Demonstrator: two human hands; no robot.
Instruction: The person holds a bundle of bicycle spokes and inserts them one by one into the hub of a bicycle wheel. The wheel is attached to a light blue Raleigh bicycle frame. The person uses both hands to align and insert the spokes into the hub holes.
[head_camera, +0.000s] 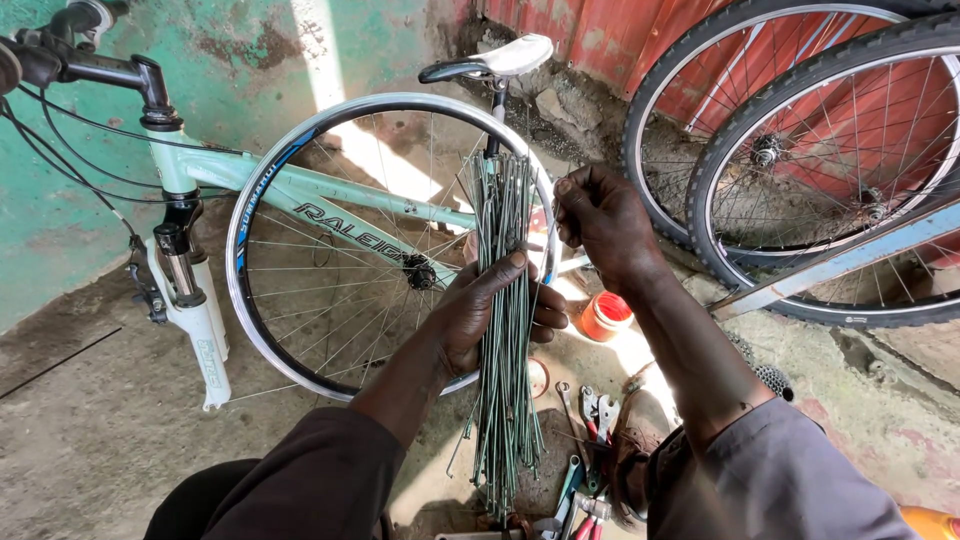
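While gripped, spoke bundle (505, 300) in left hand (490, 315).

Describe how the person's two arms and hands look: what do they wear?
Both hands, the left hand and the right hand, are bare, with no gloves. The forearms are bare too. Dark grey-brown sleeves are pushed up near the elbows. No watch or ring shows.

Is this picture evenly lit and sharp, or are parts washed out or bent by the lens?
Head view: hard sunlight burns out the ground by the orange tub and a strip of the green wall; the left hand, right hand and spoke bundle sit in shade yet look sharp; the wide lens bows the edges, so the tyres on the right look stretched.
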